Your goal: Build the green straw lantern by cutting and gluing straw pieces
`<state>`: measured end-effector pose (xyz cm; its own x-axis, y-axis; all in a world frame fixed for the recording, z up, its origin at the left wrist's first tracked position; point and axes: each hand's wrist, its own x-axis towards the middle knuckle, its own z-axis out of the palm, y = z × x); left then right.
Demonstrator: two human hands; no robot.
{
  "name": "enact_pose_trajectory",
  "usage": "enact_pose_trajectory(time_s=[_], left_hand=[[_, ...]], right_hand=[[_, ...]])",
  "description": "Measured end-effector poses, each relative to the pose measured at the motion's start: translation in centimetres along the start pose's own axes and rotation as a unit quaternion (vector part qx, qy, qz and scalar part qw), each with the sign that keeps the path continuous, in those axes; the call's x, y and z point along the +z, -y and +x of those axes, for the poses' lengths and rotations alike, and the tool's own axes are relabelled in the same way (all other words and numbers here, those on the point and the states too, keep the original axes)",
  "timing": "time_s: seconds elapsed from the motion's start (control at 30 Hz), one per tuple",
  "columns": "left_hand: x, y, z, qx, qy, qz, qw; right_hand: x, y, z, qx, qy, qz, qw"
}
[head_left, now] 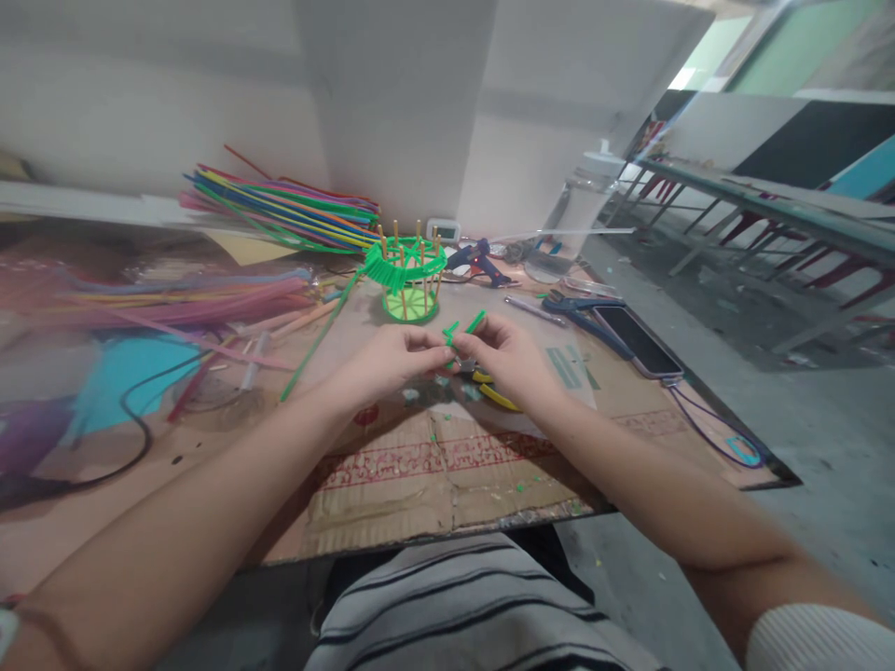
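Note:
Both hands meet over the middle of the table. My left hand [395,359] pinches one side of a short, twisted green pipe cleaner [451,334] between thumb and fingertips. Fingers of my right hand [509,359] are closed on its other side, and a straight green end [476,322] sticks up past them. Just beneath the right fingers lie pliers with yellow handles [498,396], partly covered. Behind the hands stands a small round frame [406,270] of upright wooden sticks, wrapped with green near the top and on a green base. One long green strand trails from it towards the left forearm.
A bundle of coloured pipe cleaners [286,210] lies at the back left. A blue glue gun [482,263], a water bottle [570,219], a pen [535,310], dark-handled pliers [587,321] and a phone [638,340] lie or stand to the right. Cardboard [392,513] covers the tabletop.

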<state>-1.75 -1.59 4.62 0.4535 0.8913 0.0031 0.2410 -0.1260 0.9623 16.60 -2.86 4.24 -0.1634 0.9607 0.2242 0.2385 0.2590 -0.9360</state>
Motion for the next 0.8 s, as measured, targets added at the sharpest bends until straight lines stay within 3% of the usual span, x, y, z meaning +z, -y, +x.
enact_pose_trajectory(time_s=[0.23, 0.5, 0.67, 0.8], left_hand=[[-0.37, 0.18, -0.02, -0.014, -0.033, 0.008, 0.999], [-0.38, 0.46, 0.07, 0.001, -0.071, -0.014, 0.997], [-0.06, 0.74, 0.18, 0.012, -0.071, -0.058, 0.996], [0.36, 0.58, 0.22, -0.005, -0.073, -0.086, 0.994]], right_hand=[[0.16, -0.64, 0.08, -0.052, 0.005, 0.056, 0.997], [-0.30, 0.15, -0.44, -0.089, -0.018, -0.146, 0.985], [-0.33, 0.12, -0.48, -0.047, 0.033, -0.115, 0.992], [-0.14, -0.27, -0.53, 0.035, 0.063, -0.016, 0.997]])
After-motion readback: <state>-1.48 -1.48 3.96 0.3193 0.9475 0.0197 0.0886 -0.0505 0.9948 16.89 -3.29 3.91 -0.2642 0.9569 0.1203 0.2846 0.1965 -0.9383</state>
